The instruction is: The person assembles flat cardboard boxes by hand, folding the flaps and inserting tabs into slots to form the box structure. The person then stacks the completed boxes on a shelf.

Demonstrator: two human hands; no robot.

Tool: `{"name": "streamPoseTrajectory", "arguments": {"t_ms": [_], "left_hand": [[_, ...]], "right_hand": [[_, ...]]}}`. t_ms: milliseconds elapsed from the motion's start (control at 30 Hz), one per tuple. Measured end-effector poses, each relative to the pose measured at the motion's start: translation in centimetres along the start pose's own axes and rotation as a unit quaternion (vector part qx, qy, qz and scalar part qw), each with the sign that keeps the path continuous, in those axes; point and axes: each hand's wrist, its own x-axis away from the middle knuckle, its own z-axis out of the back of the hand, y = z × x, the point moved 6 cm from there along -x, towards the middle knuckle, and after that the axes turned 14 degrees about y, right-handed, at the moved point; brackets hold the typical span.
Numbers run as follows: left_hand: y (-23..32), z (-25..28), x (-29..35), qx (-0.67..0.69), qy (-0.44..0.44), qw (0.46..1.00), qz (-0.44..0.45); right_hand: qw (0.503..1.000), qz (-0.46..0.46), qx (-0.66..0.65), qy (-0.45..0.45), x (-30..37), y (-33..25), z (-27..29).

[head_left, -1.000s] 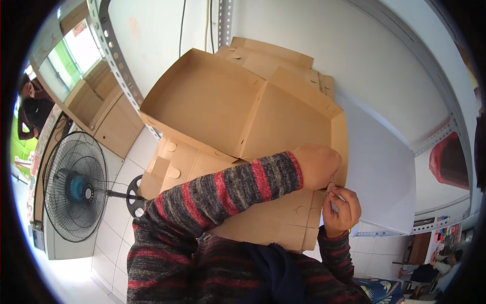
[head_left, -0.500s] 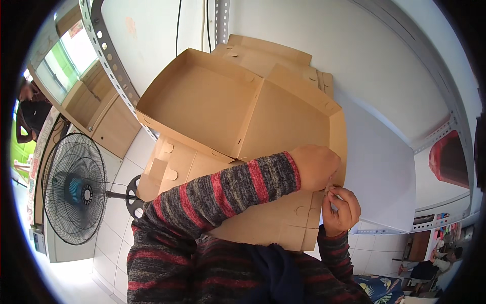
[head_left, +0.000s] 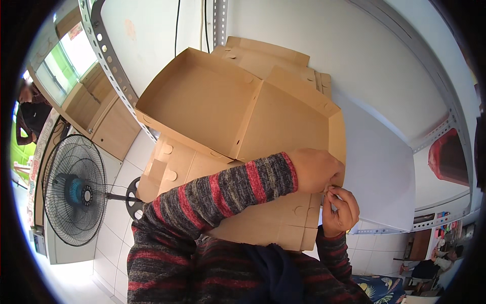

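Observation:
A brown cardboard box (head_left: 197, 101) lies unfolded, its tray half with raised walls on the left and its lid half (head_left: 286, 121) on the right. My left arm reaches across the near side of the lid, and my left hand (head_left: 316, 169) is closed at the lid's near right corner. From below, my right hand (head_left: 341, 213) meets it there, thumb and fingers pinched together at the same corner. The fingertips of both hands almost touch. My hands cover most of that corner, so the exact fold between them is hidden.
Flat cardboard blanks (head_left: 273, 220) are stacked under the box. A pale shelf surface (head_left: 377, 167) extends to the right, framed by perforated metal posts (head_left: 109, 61). A standing fan (head_left: 76, 190) is at the left, and a red bag-like thing (head_left: 450, 157) at the right. Other people appear at both far edges.
My left hand has shifted slightly, its fingers curling closer to the right fingertips at the corner. The box lies nearly as before, and the right hand keeps its pinch.

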Motion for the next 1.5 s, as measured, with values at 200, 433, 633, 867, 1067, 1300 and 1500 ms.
{"name": "streamPoseTrajectory", "arguments": {"t_ms": [200,433,633,867,1067,1300,1500], "left_hand": [[-0.2,-0.6,0.3,0.047,-0.083,0.995,0.034],[1.5,-0.4,0.5,-0.136,-0.039,0.99,-0.003],[3.0,0.1,0.7,-0.153,-0.004,0.985,-0.08],[3.3,0.1,0.5,-0.214,0.0,0.972,-0.098],[3.2,-0.6,0.9,-0.24,-0.01,0.965,-0.108],[2.8,-0.7,0.8,-0.238,0.0,0.966,-0.105],[3.0,-0.5,0.9,-0.228,0.009,0.968,-0.108]], "right_hand": [[0.999,-0.03,0.035,0.025,0.1,0.3,0.2],[0.987,-0.159,0.028,-0.016,-1.2,2.0,0.0],[0.992,-0.078,0.016,-0.101,-2.4,1.9,0.0],[0.995,-0.054,0.055,-0.063,-2.0,1.4,-0.3],[0.993,-0.036,0.059,-0.096,-2.3,1.3,-0.4],[0.987,-0.018,0.065,-0.144,-2.2,1.6,-0.9],[0.991,-0.023,0.053,-0.123,-2.4,1.4,-0.7]]}}
